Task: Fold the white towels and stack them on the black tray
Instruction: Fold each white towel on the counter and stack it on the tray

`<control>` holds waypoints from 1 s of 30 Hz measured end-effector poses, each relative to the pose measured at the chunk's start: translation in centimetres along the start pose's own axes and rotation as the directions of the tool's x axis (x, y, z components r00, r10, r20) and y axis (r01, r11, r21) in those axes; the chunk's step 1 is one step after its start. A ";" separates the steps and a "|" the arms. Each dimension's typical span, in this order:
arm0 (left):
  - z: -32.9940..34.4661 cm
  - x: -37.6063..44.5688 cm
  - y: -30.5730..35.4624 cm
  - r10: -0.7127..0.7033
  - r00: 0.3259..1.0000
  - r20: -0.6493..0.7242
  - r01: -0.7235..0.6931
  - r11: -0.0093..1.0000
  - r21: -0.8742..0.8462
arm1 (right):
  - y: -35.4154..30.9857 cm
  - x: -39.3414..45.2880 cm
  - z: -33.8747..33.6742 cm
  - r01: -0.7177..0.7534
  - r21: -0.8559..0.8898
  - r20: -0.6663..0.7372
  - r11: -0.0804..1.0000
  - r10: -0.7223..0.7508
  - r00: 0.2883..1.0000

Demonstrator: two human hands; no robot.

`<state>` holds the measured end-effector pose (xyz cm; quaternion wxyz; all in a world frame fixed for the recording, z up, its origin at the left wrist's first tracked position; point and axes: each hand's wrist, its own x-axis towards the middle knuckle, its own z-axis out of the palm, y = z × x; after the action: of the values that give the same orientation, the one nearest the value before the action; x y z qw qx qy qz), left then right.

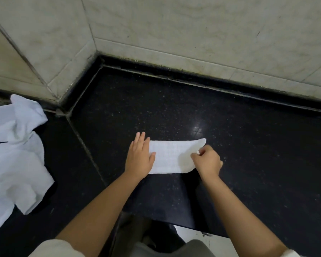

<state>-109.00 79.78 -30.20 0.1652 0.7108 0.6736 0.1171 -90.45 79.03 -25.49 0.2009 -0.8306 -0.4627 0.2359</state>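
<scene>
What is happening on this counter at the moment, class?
A person is folding a white towel on a black counter. The left hand presses flat on the towel's left end, while the right hand pinches the lifted right end, seemingly mid-fold. A heap of unfolded white towels lies at the far left. No tray can be told apart from the dark counter.

This looks like a tiled wet room or back-of-house service corner, such as a bathroom or kitchen counter area. A polished black speckled stone desk [230, 127] runs into a corner, joined by grimy grout seams [85, 145]. Pale marble-patterned wall tiles [193, 25] rise from its far edge and left side, stained along the dark joint. White towels [15, 164] lie heaped at the left edge.
</scene>
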 end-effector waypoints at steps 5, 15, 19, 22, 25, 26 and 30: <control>-1.7 -3.6 -5.1 -0.124 0.992 -0.026 0.124 0.992 -0.007 | -5.1 -3.7 3.9 0.363 0.018 0.026 0.932 -0.363 0.931; -3.1 -8.3 -10.5 -0.226 0.971 -0.074 0.221 0.973 -0.066 | -3.9 -6.7 9.9 0.607 -0.221 0.306 0.764 -0.536 0.787; -2.1 -8.1 -8.9 -0.145 0.983 -0.109 0.136 0.987 -0.087 | -3.0 -6.5 8.0 0.717 -0.225 0.399 0.660 -0.609 0.685; -1.2 -7.5 -7.1 -0.009 0.995 -0.094 0.002 0.997 -0.074 | -0.6 -5.2 6.2 0.750 -0.311 0.321 0.583 -0.678 0.661; -0.2 -6.6 -4.9 0.190 0.976 -0.106 -0.196 0.979 -0.047 | 1.0 -4.3 4.9 0.712 -0.461 0.366 0.530 -0.617 0.697; 0.0 -6.4 -4.2 0.248 0.964 -0.091 -0.253 0.967 -0.039 | 1.3 -3.9 4.8 0.711 -0.474 0.385 0.519 -0.605 0.698; 0.5 -5.4 -2.1 0.345 0.937 0.051 -0.349 0.934 0.084 | 0.6 -2.4 4.9 0.755 -0.476 0.421 0.451 -0.638 0.645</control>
<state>-111.07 74.47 -31.13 0.1210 0.8273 0.5392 0.1009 -93.97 77.20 -29.26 -0.0447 -0.5570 -0.8282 0.0421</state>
